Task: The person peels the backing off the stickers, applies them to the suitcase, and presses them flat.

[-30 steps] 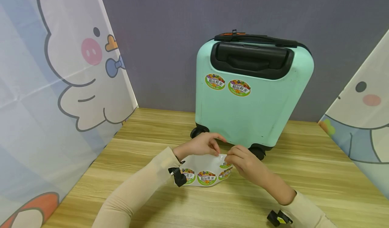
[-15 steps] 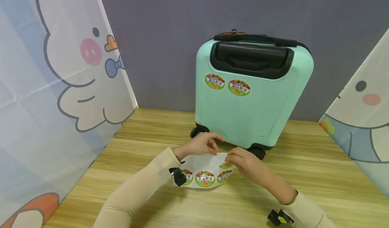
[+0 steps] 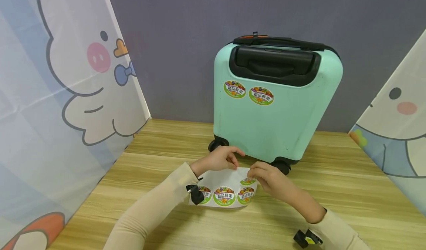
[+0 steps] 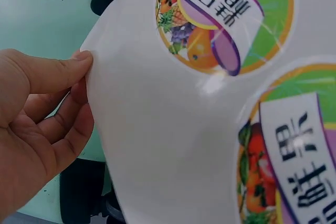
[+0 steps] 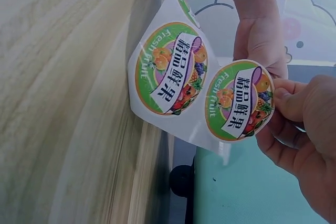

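Note:
A white sheet (image 3: 217, 178) printed with oval fruit stickers is held up above the wooden table. My left hand (image 3: 221, 159) pinches its far edge between thumb and fingers, as the left wrist view shows. At the sheet's right corner, my right hand (image 3: 271, 180) grips the rim of one oval sticker (image 5: 239, 100) between thumb and finger. That sticker's gripped edge sticks out past the sheet; how much of it still adheres, I cannot tell. Behind both hands stands a mint-green suitcase (image 3: 263, 128), with two matching stickers side by side below its black handle recess.
The suitcase stands on black wheels (image 3: 217, 142) on the wooden table (image 3: 173, 139). A grey backdrop (image 3: 173, 57) rises behind it. Cartoon-printed cloths hang at the left (image 3: 76, 76) and right. Small black devices are strapped to both wrists.
The sheet has flattened a little and its near right corner has shifted slightly, so more of the gripped sticker shows. Both hands have barely moved.

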### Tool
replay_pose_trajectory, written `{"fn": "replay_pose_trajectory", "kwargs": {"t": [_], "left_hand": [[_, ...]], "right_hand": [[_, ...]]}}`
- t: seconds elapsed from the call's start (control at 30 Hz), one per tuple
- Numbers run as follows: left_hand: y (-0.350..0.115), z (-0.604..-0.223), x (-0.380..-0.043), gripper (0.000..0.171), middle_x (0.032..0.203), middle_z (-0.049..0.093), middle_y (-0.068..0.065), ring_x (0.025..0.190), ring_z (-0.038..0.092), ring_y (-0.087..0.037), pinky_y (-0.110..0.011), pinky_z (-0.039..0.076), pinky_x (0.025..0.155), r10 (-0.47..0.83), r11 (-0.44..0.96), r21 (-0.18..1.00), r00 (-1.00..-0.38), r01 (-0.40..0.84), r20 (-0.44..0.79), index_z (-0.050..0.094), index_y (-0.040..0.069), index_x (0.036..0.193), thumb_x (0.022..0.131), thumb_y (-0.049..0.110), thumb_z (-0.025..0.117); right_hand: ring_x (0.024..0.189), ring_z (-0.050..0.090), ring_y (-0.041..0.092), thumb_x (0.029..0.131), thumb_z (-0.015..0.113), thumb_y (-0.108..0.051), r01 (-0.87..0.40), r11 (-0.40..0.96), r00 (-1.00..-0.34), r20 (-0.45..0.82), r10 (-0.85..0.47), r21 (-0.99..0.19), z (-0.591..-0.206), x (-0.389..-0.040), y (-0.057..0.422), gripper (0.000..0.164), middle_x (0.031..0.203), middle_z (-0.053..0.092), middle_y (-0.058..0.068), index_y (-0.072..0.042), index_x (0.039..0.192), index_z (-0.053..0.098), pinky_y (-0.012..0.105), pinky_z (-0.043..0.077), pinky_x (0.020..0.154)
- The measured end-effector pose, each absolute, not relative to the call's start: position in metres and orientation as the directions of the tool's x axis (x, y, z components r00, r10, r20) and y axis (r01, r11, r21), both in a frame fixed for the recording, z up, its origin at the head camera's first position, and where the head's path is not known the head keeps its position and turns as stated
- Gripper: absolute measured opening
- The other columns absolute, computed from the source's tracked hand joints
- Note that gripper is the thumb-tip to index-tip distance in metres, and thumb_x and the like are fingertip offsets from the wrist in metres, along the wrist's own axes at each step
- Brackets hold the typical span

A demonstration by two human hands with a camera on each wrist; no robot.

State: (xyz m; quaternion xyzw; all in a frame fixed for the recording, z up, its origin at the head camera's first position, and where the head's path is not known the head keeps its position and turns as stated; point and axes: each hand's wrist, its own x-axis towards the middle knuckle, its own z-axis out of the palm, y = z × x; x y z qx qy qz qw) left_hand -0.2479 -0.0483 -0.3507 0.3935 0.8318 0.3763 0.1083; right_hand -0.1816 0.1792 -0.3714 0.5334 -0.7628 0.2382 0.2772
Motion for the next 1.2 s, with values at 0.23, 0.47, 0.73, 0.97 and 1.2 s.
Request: {"fn": "replay_pose_trajectory", "kwargs": {"t": [0.23,0.47,0.73,0.97,1.2], "left_hand": [[-0.047,-0.357,-0.250,0.045,0.084,0.073,-0.002,0.076,0.068,-0.008,-0.019,0.054,0.072,0.735,0.418,0.721,-0.673,0.553,0.090,0.059,0.000,0.132,0.089,-0.003,0.072],[-0.047,-0.360,-0.251,0.045,0.085,0.073,-0.005,0.077,0.068,-0.010,-0.019,0.054,0.073,0.737,0.414,0.727,-0.670,0.548,0.086,0.058,-0.003,0.131,0.088,-0.002,0.072],[-0.046,-0.369,-0.253,0.042,0.087,0.072,-0.005,0.080,0.068,-0.012,-0.019,0.054,0.073,0.726,0.447,0.707,-0.684,0.548,0.071,0.061,-0.001,0.129,0.088,-0.003,0.072],[-0.046,-0.381,-0.256,0.041,0.088,0.072,-0.005,0.083,0.068,-0.014,-0.019,0.053,0.074,0.727,0.466,0.685,-0.684,0.560,0.064,0.062,-0.001,0.126,0.086,-0.007,0.071],[-0.044,-0.393,-0.260,0.041,0.088,0.071,-0.005,0.085,0.068,-0.017,-0.021,0.052,0.076,0.721,0.499,0.648,-0.691,0.575,0.058,0.063,0.000,0.124,0.085,-0.009,0.070]], "right_hand": [[0.073,0.062,0.013,0.067,0.075,0.026,-0.938,0.312,-0.328,0.671,-0.665,-0.149,-0.373,-0.184,0.182,0.039,0.090,0.062,0.003,-0.005,0.088,0.065,0.013,0.050,0.065],[0.073,0.063,0.011,0.070,0.073,0.026,-0.923,0.330,-0.375,0.654,-0.657,-0.198,-0.375,-0.184,0.185,0.037,0.088,0.063,0.001,-0.006,0.088,0.065,0.011,0.049,0.065],[0.070,0.060,0.009,0.074,0.072,0.022,-0.884,0.389,-0.458,0.642,-0.615,-0.259,-0.375,-0.185,0.184,0.031,0.085,0.065,0.000,-0.007,0.085,0.067,0.015,0.049,0.059],[0.069,0.061,0.009,0.080,0.070,0.017,-0.817,0.440,-0.576,0.573,-0.583,-0.374,-0.371,-0.183,0.186,0.024,0.084,0.068,0.003,-0.005,0.086,0.070,0.022,0.050,0.055],[0.078,0.067,0.016,0.085,0.068,0.014,-0.711,0.496,-0.701,0.452,-0.551,-0.498,-0.365,-0.182,0.191,0.021,0.089,0.070,0.002,-0.007,0.089,0.073,0.026,0.055,0.063]]}}
